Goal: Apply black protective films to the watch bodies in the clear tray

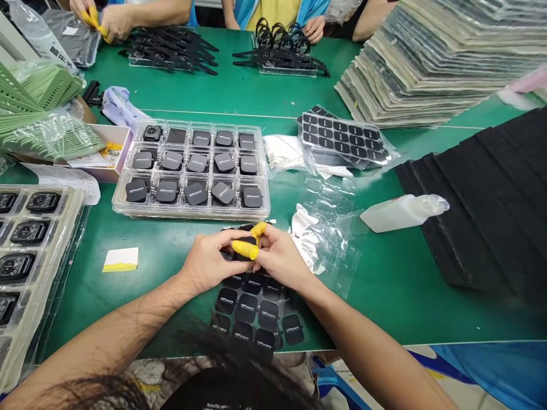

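My left hand (209,263) and my right hand (280,256) meet over the green table, both pinched on a small black square watch body (243,242) that is mostly hidden by fingers. Yellow finger cots cover two fingertips of my right hand. Under my hands lies a sheet of black square stickers (256,313) with white lettering. Just beyond them stands a clear tray (119,202) holding rows of black watch bodies with stickers on.
A second tray of watch bodies (25,250) sits at the left. A white bottle (401,212) lies at the right beside black foam sheets (491,199) and crumpled clear film (333,228). Another sticker sheet (342,136), stacked bags (436,57) and other people's hands with black straps (171,48) are across the table.
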`<action>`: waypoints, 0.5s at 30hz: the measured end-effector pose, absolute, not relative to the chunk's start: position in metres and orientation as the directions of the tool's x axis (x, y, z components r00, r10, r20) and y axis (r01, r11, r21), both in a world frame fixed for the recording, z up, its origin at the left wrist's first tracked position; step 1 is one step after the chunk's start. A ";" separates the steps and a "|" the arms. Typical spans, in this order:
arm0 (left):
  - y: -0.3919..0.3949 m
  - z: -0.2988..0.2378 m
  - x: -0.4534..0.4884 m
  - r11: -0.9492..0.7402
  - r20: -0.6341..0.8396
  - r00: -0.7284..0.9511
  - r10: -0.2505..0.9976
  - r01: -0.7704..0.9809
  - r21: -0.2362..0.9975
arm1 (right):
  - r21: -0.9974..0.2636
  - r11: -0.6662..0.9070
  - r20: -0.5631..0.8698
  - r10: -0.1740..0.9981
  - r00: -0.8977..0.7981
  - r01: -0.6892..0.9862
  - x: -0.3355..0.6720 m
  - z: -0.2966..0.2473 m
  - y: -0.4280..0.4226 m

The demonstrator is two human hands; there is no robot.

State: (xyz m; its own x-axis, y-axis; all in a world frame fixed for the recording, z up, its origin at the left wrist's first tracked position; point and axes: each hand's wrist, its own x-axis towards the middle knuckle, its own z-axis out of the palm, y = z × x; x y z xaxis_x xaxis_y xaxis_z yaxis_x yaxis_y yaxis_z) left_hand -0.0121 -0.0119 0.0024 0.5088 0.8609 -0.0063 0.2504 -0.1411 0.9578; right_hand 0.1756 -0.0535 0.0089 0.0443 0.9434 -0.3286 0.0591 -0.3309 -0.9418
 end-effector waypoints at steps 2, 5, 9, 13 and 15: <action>-0.011 0.002 -0.012 -0.119 -0.011 0.508 0.861 0.223 0.968 | -0.938 -0.346 -0.343 0.937 0.068 0.037 0.174 0.009 -0.052; -0.011 0.001 -0.011 -0.099 -0.021 0.512 0.859 0.205 0.974 | -0.945 -0.324 -0.322 0.945 0.058 0.039 0.178 0.011 -0.052; -0.012 0.000 -0.011 -0.123 -0.017 0.503 0.864 0.244 0.962 | -0.944 -0.331 -0.331 0.943 -0.027 0.011 0.182 0.011 -0.054; -0.012 0.001 -0.011 -0.064 -0.049 0.497 0.866 0.208 0.976 | -0.952 -0.306 -0.305 0.951 -0.040 -0.018 0.184 0.008 -0.056; -0.011 0.000 -0.011 -0.062 -0.052 0.492 0.869 0.213 0.975 | -0.954 -0.299 -0.298 0.953 -0.058 -0.026 0.184 0.006 -0.056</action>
